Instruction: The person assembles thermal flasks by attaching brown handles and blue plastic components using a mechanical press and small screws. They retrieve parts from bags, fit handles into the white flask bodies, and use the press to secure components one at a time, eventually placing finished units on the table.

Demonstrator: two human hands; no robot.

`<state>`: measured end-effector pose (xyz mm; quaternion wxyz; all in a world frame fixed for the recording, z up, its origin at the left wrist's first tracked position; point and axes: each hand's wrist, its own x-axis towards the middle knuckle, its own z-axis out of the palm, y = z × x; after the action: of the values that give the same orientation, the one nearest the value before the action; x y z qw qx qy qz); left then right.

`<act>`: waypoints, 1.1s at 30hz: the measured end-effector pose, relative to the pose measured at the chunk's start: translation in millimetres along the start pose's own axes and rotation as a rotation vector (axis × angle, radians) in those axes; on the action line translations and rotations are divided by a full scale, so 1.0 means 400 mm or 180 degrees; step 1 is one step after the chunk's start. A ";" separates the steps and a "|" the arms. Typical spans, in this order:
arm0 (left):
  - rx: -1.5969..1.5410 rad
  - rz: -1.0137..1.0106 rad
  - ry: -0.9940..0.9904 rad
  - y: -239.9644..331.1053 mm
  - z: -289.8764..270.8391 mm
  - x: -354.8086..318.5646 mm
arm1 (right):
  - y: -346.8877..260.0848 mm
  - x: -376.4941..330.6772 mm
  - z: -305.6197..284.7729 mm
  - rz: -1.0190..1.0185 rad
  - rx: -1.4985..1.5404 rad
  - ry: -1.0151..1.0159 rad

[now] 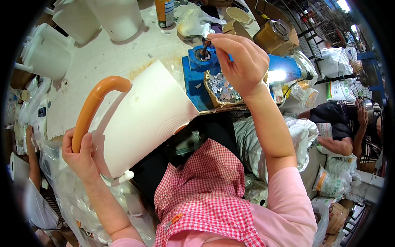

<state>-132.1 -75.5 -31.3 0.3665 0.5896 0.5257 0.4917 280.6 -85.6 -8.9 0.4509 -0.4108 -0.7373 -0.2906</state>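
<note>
My left hand (80, 154) is wrapped round the curved orange-brown handle (96, 96) of a white tapered plastic vessel (142, 111). The vessel lies tilted on its side at the table edge, and a short white knob (125, 177) sticks out near its lower end. My right hand (242, 61) is raised over the blue fixture, thumb and fingertips pinched together; what they hold is too small to make out. Just below those fingertips, a dark thin stick (204, 50) stands in a round blue pot (201, 57). A cut-down cardboard box (222, 87) of small metal pieces sits under my right wrist.
White pails (117, 18) stand at the back left. An orange can (164, 12), a plastic bag (195, 22) and a lidded amber jar (273, 37) are farther back. A lamp (275, 75) shines at right. Another person (345, 127) sits at far right; someone's arm (33, 156) shows at left.
</note>
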 end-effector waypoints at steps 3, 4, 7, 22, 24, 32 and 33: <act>-0.0045 -0.0002 0.0044 0.000 0.002 0.001 | -0.008 0.012 -0.009 0.0059 0.0058 -0.0105; -0.0050 0.0007 0.0058 0.001 0.002 0.003 | -0.015 0.015 -0.014 0.0164 0.0093 -0.0185; -0.0089 0.0016 0.0031 0.007 0.003 0.006 | -0.046 0.008 -0.008 0.1553 0.1127 -0.0031; -0.0057 -0.0064 -0.0061 0.005 0.001 0.008 | -0.043 0.007 0.020 0.3104 0.2516 0.0066; -0.0064 -0.0034 -0.0031 0.013 0.003 0.005 | -0.045 0.007 0.020 0.3133 0.2565 0.0064; -0.0222 0.0281 0.0031 0.073 -0.030 0.058 | -0.160 -0.026 -0.031 0.3609 0.3001 0.0054; -0.0247 0.0488 -0.0073 0.097 -0.027 0.076 | -0.182 -0.027 -0.035 0.3804 0.3477 -0.0551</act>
<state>-133.6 -53.4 14.4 0.3563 0.6191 0.4553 0.5315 226.1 -136.6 -17.1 0.6080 -0.4779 -0.4636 0.4325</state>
